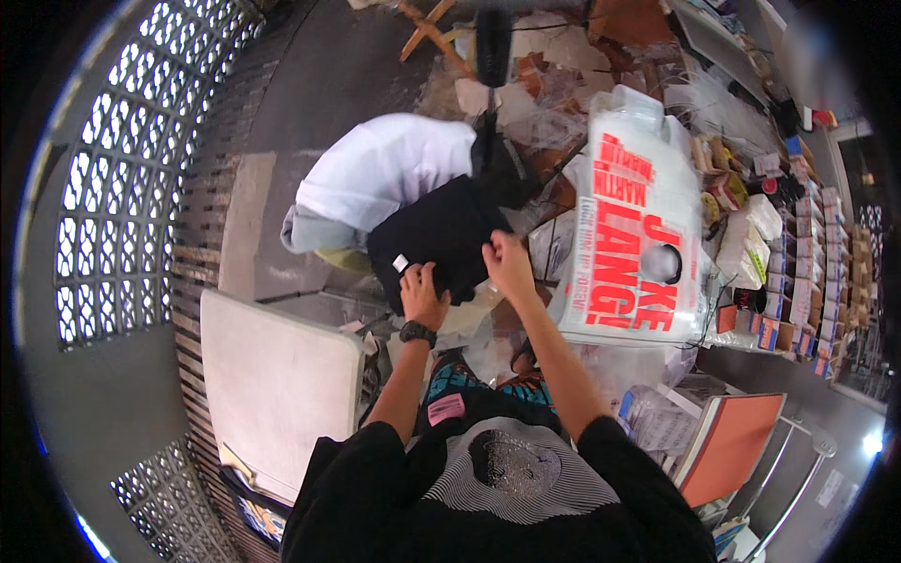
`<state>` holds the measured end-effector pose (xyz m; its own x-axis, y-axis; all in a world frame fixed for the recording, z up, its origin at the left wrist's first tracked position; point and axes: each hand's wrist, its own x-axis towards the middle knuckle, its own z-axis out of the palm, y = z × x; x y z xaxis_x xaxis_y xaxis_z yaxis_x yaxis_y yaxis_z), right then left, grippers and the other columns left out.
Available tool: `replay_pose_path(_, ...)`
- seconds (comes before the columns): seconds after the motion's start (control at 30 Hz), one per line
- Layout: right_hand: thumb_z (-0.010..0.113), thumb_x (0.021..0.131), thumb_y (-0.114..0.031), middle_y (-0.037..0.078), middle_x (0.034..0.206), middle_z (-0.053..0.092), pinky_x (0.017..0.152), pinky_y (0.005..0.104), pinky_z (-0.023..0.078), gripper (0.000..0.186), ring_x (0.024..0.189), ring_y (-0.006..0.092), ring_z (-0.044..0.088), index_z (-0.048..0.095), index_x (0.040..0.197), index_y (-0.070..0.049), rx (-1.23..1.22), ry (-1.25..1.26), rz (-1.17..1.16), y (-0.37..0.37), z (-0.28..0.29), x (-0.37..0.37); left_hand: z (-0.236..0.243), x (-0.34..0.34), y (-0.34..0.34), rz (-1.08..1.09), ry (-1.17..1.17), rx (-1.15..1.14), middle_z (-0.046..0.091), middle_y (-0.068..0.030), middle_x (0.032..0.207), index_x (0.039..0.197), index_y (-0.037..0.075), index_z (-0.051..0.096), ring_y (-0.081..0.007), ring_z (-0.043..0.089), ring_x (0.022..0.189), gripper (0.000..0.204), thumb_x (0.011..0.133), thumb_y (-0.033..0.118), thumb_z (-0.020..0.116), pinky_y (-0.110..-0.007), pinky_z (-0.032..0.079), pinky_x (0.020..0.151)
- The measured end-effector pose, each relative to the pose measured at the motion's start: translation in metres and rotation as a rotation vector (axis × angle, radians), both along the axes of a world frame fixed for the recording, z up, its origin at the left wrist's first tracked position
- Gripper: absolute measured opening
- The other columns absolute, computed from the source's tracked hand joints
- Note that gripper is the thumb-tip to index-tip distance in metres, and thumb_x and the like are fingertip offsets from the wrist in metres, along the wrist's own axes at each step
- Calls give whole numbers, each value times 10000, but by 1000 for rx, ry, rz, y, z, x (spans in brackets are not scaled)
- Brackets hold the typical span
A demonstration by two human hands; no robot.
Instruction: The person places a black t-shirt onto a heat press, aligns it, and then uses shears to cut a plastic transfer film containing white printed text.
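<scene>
A black cloth, looking like a garment (436, 230), is spread in front of me with a small white label near its left edge. My left hand (424, 298) has its fingers curled over the near edge, just beside the label. At the right edge, my right hand (508, 266) pinches the fabric with bent fingers. Whatever supports the cloth is hidden beneath it. Right behind it lies a bunched white cloth (385, 174), touching the black one. A dark upright machine part (493, 56) stands beyond both, partly blurred.
To the right is a white, shirt-like sheet (624, 235) with large red print. A pale table top (282, 385) stands at the near left. Stacked small boxes (798, 272) line the far right. An orange-red panel (732, 446) leans at the near right. Scraps litter the floor.
</scene>
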<state>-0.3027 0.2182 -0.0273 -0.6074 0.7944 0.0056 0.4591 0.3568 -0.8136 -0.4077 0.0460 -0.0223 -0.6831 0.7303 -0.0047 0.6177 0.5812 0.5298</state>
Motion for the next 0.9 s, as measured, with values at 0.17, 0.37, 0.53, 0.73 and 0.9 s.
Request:
replay_pose_path(0.17, 680, 834, -434, 220, 1196, 624, 935, 484, 489, 542, 1102, 375, 604, 619, 1166, -10, 38, -683, -35, 11, 31, -82, -9, 1, -44, 73, -115, 300, 542, -171, 1167, 1210, 62, 552, -317, 574, 1070, 487, 750, 3, 701, -432, 469, 910)
replay_pose_path(0.37, 741, 708, -315, 219, 1065, 690, 878, 415, 503, 550, 1014, 366, 658, 645, 1115, 43, -116, -210, 125, -9, 72, -101, -13, 16, -89, 709, -1054, 444, 605, -136, 1190, 1211, 75, 567, -217, 676, 840, 445, 947, 431, 608, -407, 511, 818)
replay_pose_path(0.53, 739, 798, -59, 24, 1178, 623, 911, 288, 467, 544, 1040, 136, 581, 563, 1310, -10, -928, 431, -267, -148, 197, 33, 91, -14, -75, 505, -1934, 1010, 584, -150, 1314, 1427, 88, 453, -282, 605, 1183, 749, 940, 656, 484, -392, 414, 1043)
replay_pose_path(0.73, 842, 657, -570, 151, 1482, 407, 1137, 430, 296, 1108, 1385, 276, 392, 332, 1485, -41, -403, 680, -350, -203, 292, 242, 220, 24, -33, -559, -1226, 540, 636, -78, 1164, 1079, 65, 552, -172, 588, 1049, 403, 781, 122, 818, -316, 460, 921)
replay_pose_path(0.9, 752, 872, -208, 42, 1070, 665, 877, 284, 471, 349, 1004, 133, 597, 650, 1156, -33, -228, 196, -621, -255, 270, 267, 247, 128, -11, -1230, -992, 222, 656, -117, 1161, 934, 38, 505, -171, 603, 1033, 407, 740, 135, 849, -324, 470, 907)
